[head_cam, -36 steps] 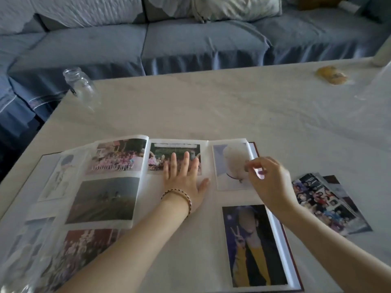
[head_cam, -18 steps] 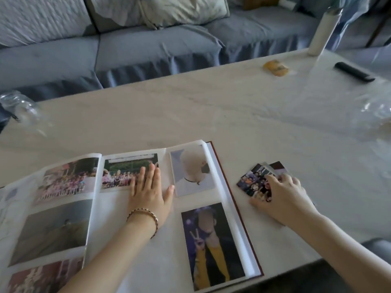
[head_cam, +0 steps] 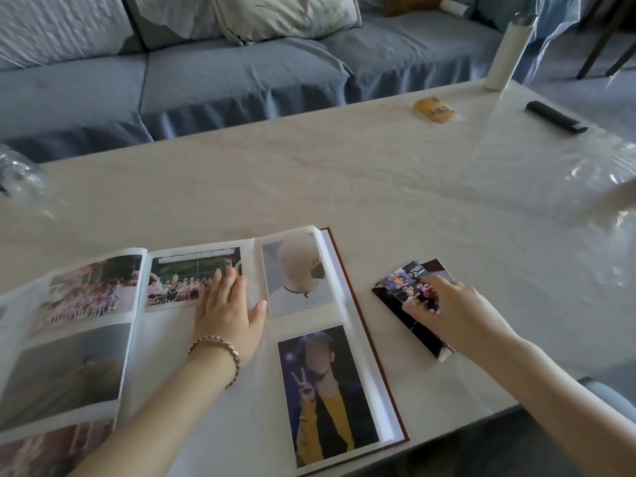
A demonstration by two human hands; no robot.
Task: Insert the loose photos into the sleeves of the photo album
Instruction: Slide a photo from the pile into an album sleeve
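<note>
The album (head_cam: 354, 325) is cut off at the left. The left hand (head_cam: 227, 311) lies flat on its shiny page. The blurry right hand (head_cam: 457, 311) covers part of the loose photos (head_cam: 401, 287); I cannot tell its grip.

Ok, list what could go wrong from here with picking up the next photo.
1. The right hand has its fingers on a fanned stack of loose photos; it may lift several at once or scatter them.
2. The stack lies near the table's front edge; a nudge could push photos off.
3. If the left hand, flat on the album, lifts, the page may flip.
</note>
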